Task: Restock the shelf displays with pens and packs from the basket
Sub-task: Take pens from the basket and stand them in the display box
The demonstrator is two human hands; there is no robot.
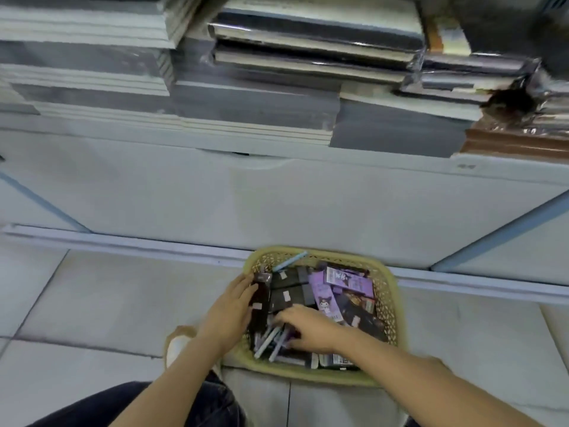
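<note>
Many packs (321, 286), pens (271, 340) fill basket (308, 375).

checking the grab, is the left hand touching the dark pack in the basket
Touching: head view shows the left hand resting against the dark pack.

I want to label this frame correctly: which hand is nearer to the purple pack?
Right. The right hand is close beside the purple pack, over the pens; the left hand is at the basket left rim, dark packs between.

Left hand (231, 306), right hand (311, 329) outstretched
</note>
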